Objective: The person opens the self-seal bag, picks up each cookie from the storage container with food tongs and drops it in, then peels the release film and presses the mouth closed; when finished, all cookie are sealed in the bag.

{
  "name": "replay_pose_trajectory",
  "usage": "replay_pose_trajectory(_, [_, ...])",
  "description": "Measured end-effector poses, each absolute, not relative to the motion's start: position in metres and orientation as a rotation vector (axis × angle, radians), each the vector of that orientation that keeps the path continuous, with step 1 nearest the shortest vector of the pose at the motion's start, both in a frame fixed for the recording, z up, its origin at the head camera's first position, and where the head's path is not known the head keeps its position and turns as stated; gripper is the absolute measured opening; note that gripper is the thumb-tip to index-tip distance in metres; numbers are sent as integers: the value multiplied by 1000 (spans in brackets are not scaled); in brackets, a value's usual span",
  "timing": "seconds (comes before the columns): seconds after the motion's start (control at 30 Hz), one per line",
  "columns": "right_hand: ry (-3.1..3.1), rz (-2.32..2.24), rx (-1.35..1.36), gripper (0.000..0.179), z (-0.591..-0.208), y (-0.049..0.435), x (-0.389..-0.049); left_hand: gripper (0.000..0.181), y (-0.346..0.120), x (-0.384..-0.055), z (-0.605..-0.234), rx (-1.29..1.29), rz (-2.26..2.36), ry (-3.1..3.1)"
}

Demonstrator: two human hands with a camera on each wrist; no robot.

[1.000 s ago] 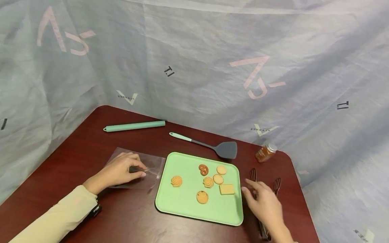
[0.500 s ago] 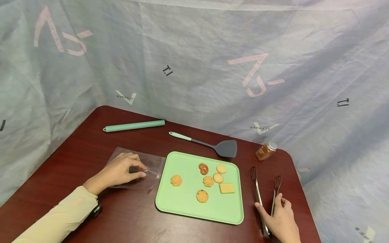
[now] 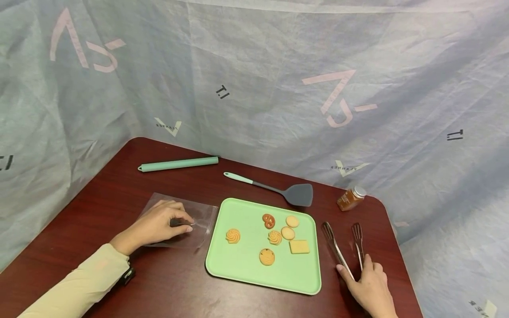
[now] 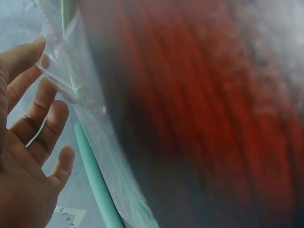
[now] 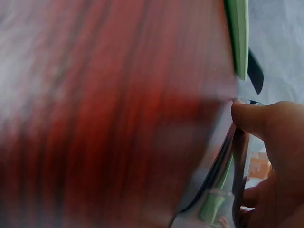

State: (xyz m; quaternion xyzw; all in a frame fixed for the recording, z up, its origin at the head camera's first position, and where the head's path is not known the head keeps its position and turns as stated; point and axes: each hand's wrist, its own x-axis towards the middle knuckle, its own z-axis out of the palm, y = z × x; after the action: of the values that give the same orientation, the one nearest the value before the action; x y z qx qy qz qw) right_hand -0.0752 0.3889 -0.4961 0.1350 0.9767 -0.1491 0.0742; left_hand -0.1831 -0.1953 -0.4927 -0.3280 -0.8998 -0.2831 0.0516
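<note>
Gripping tongs (image 3: 337, 248) right of the tray (image 3: 246, 273), the right fingers (image 3: 367, 263) likely risked slipping on smooth metal; left fingers (image 3: 180, 215) pinched a bag (image 3: 203, 216)

Soft head-view light, pale glare on the tabletop (image 3: 216, 302) — its wood grain blurred in both wrist views.

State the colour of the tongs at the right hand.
The tongs are shiny silver-grey; the head view shows them best.
</note>
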Motion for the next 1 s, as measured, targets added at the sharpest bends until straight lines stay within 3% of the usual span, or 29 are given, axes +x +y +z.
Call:
replay_pose_trajectory(0.37, [2940, -508, 382, 103, -495, 398, -72, 15, -197, -183, -494, -999, -843, -2736])
replay_pose_trajectory(0.6, [3052, -587, 215, 88, -499, 403, -68, 15, -196, -183, -495, -1013, -845, -2711])
replay_pose_trajectory(0.83, [2985, -648, 219, 95, -494, 397, -68, 14, -195, -182, -494, -1020, -855, -2703])
replay_pose_trajectory(1.0, [3074, -667, 87, 84, -492, 384, -72, 14, -195, -182, -494, -1013, -857, -2716])
